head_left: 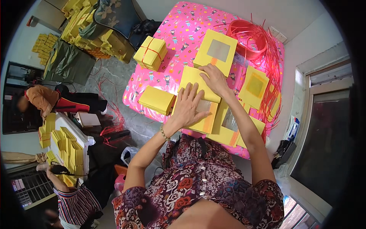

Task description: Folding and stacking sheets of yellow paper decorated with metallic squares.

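Note:
My left hand (pixel 188 106) lies flat, fingers spread, on a flat yellow paper bag (pixel 202 127) with a see-through window and an orange strip. It is on top of a stack on the pink table cover. My right hand (pixel 215 80) rests on the upper yellow paper (pixel 188 76), fingers slightly bent and apart, with nothing visibly gripped. Just beyond it is another stack of windowed yellow bags (pixel 204 45). More windowed bags (pixel 223 135) lie partly under my right forearm. To the left sits a short yellow stack (pixel 156 100).
A yellow bundle (pixel 150 53) tied with red strapping stands at the table's left. Red plastic strips (pixel 272 76) hang in a loose coil at the right, near a yellow bag (pixel 254 86). Two people (pixel 44 99) work at the left beside a white table (pixel 72 128) with yellow stacks.

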A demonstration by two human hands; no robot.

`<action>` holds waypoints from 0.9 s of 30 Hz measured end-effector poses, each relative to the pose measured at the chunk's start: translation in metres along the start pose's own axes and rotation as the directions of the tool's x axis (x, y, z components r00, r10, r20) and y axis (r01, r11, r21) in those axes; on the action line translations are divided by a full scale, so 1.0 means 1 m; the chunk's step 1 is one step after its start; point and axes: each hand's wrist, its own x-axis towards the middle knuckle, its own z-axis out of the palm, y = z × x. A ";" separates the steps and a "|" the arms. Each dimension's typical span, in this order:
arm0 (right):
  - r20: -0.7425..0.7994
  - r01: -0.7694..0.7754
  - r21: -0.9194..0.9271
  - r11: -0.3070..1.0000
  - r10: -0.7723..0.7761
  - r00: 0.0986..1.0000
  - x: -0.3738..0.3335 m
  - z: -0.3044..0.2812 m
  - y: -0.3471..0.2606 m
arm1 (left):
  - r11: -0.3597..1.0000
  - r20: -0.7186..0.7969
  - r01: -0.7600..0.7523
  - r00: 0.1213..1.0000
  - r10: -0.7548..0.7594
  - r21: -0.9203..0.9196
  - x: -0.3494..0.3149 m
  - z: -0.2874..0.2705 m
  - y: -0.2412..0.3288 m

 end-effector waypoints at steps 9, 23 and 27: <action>-0.072 0.002 -0.043 0.999 -0.005 0.997 -0.003 0.007 0.002 | 1.000 -0.013 -0.001 1.000 0.001 0.003 -0.004 0.001 0.001; -0.163 0.162 -0.148 0.976 -0.186 0.969 -0.102 0.003 -0.022 | 0.999 -0.025 -0.029 0.999 0.029 -0.029 -0.006 0.003 -0.006; -0.137 0.235 -0.177 0.956 -0.260 0.956 -0.107 0.000 -0.017 | 0.999 -0.038 -0.025 0.999 0.023 -0.040 -0.007 0.002 -0.008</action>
